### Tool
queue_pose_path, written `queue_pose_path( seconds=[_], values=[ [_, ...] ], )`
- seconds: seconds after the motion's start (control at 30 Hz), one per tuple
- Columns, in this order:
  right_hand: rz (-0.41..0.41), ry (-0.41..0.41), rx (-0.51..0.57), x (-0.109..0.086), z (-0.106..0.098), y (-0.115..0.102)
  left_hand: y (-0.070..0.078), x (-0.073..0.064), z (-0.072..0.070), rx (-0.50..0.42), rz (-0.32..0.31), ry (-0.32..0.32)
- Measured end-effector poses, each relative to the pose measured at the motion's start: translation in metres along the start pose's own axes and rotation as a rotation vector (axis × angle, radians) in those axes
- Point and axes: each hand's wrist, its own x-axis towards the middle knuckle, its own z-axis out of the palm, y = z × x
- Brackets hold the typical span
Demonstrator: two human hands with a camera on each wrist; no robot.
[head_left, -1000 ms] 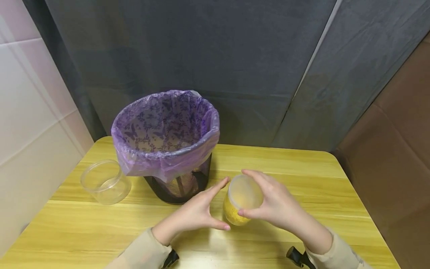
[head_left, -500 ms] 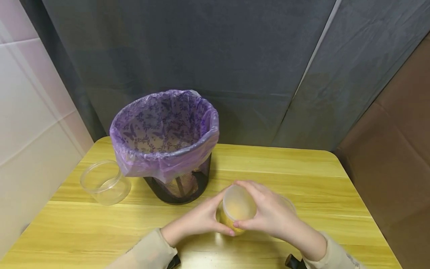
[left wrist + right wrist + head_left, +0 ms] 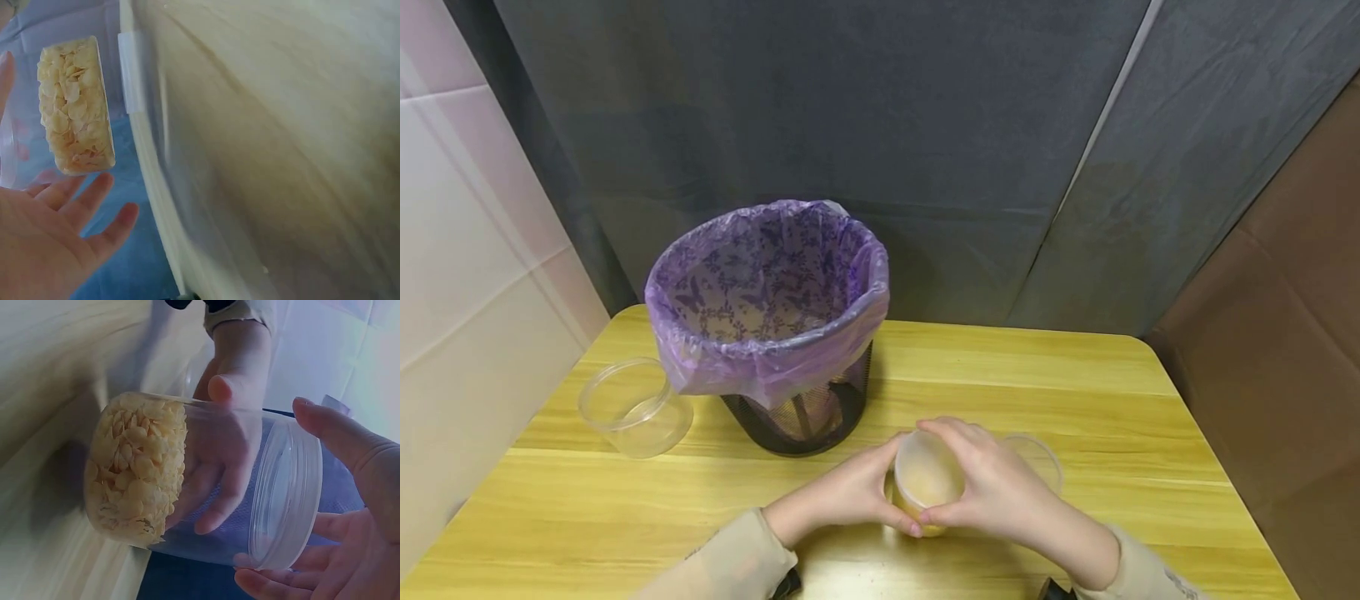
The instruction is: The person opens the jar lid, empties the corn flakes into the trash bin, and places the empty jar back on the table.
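A clear tub (image 3: 638, 429) stands just left of the bin (image 3: 767, 358); well right lies what may be a clear lid (image 3: 1037, 457). The desk (image 3: 1135, 433) stretches far rightward, ending close behind the bin. The left hand (image 3: 853, 492) and right hand (image 3: 988, 483) grasp the jar (image 3: 928, 475), nearer and right of the bin.

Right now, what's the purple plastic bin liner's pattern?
The liner shows dark butterflies and leafy sprigs, clearest in the head view.

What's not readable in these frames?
Near part of the bin floor: head view, hidden by the liner's front rim.
Clear round item, lid or container unclear: head view, partly behind the right hand.
Jar's lid end: left wrist view, cut by the left edge.
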Motion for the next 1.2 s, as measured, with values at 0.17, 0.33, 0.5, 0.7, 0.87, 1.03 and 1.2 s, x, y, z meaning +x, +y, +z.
queue_pose_path(
  seconds=[0.17, 0.33, 0.5, 0.7, 0.87, 1.03, 1.2],
  values=[
    [0.006, -0.024, -0.014, 0.001, 0.005, 0.003, -0.005, 0.003, 0.001, 0.025, -0.009, -0.01],
    [0.018, -0.051, -0.018, 0.002, 0.01, 0.006, -0.009, 0.005, 0.003, 0.049, -0.01, -0.02],
    [0.025, -0.074, -0.025, 0.003, 0.015, 0.01, -0.012, 0.005, 0.003, 0.064, -0.003, -0.034],
    [0.032, -0.091, -0.031, 0.005, 0.017, 0.01, -0.016, 0.006, 0.002, 0.057, -0.005, -0.048],
    [0.033, -0.114, -0.035, 0.006, 0.017, 0.01, -0.017, 0.006, 0.003, 0.051, -0.007, -0.038],
    [0.028, -0.148, -0.064, 0.008, 0.015, 0.01, -0.018, 0.007, 0.003, 0.056, 0.001, -0.034],
    [-0.028, -0.165, -0.157, 0.013, 0.008, 0.008, -0.02, 0.006, 0.002, 0.074, 0.002, -0.034]
  ],
)
